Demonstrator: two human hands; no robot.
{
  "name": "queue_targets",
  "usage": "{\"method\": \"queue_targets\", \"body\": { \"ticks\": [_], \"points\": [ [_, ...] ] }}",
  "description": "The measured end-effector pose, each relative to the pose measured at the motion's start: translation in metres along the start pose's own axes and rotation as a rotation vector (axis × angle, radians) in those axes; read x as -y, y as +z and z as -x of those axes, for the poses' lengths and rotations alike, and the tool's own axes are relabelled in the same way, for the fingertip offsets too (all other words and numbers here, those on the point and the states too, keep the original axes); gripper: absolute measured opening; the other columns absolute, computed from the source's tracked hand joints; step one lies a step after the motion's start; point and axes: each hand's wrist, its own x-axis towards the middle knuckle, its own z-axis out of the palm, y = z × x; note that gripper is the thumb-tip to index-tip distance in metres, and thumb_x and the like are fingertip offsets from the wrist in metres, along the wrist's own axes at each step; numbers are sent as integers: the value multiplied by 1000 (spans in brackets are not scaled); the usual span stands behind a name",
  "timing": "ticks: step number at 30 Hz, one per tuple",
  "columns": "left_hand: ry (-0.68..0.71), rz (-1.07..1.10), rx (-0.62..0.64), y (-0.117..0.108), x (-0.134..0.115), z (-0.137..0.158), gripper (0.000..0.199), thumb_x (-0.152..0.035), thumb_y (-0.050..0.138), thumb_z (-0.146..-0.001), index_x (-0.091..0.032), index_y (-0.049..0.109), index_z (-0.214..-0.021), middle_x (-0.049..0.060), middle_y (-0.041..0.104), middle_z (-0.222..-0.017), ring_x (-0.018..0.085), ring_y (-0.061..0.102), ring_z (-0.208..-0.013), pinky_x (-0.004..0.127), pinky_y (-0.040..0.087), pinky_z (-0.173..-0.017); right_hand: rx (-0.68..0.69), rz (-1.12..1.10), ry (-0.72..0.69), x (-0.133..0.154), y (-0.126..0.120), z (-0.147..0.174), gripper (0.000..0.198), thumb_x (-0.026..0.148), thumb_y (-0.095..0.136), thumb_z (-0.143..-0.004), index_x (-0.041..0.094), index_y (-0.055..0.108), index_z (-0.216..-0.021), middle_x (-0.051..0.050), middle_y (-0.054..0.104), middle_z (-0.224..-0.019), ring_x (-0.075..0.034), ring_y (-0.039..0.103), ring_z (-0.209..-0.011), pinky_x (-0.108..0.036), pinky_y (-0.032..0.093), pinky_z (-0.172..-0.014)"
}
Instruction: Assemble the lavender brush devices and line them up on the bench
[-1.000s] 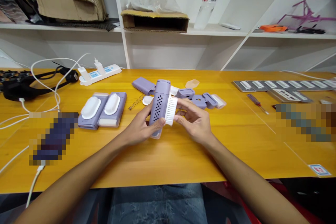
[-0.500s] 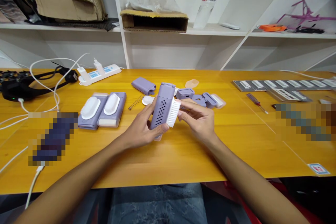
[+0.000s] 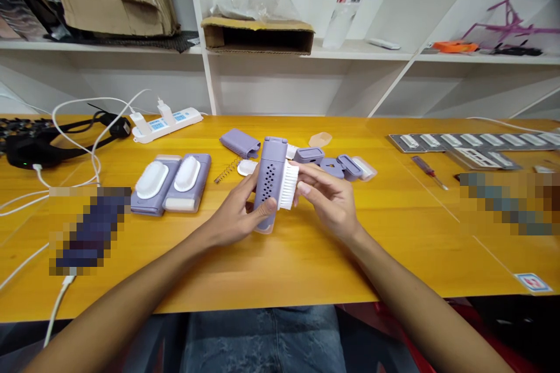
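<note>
Purple device, moved: since half a second ago, the perforated purple device has swung from a rightward lean to a more upright stance, within the grip.
Shelf unit: white, compartmented, beyond the grip along the table's far edge.
Table: yellow, wood-look top, beneath the grip.
Cardboard box: flat, open end facing forward, on the shelf beyond the grip.
Left hand: closed around the lower part of the purple device, thumb across its face.
Right hand: fingers and thumb bent close together at the bristles; whether they grasp anything cannot be told.
Power strip: white, two plugs fitted, beyond the grip and to its left.
Purple units: two, side by side, each with a white pad uppermost, left of the grip.
Purple case: lying flat, just beyond the grip, slightly left.
White brush: at the purple device's right side, bristles toward the right hand.
Loose purple parts: several, grouped just beyond the right hand.
Screwdriver: dark reddish handle, right of the grip, well apart.
Spring: coiled metal, just beyond the left hand.
</note>
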Motion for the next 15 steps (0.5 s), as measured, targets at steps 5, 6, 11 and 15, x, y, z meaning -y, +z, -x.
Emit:
{"method": "queue_targets", "body": {
  "ticks": [5, 6, 11, 15],
  "points": [
    [-36, 52, 3, -2, -3, -1, 62, -62, 53, -109, -23, 59, -158, 16, 61, -160, 40, 50, -152, 57, 38, -128, 24, -7, 76, 0, 3, 1, 55, 34, 91, -86, 35, 76, -139, -9, 71, -136, -27, 74, -104, -43, 69, -78],
    [-50, 67, 3, -2, -3, -1, 61, -60, 52, -110, -25, 58, -159, 14, 60, -162, 40, 49, -154, 57, 35, -130, 30, -5, 89, 0, 4, 1, 57, 36, 91, -86, 34, 74, -141, -9, 70, -139, -28, 74, -107, -44, 69, -80],
    [-186, 164, -2, -1, -2, 0, 70, -58, 51, -110, -33, 35, -174, 13, 61, -159, 40, 61, -140, 59, 53, -115, 30, -18, 118, -2, 5, 1, 58, 40, 88, -88, 31, 69, -143, -11, 71, -144, -32, 73, -124, -50, 69, -95],
    [-166, 93, -43, -1, 0, -1, 77, -60, 57, -107, -31, 34, -174, 15, 67, -150, 35, 71, -120, 53, 62, -101, 22, -112, 143, -7, 3, 1, 53, 32, 85, -91, 34, 70, -141, -7, 69, -151, -31, 70, -132, -53, 62, -109]
  ]
}}
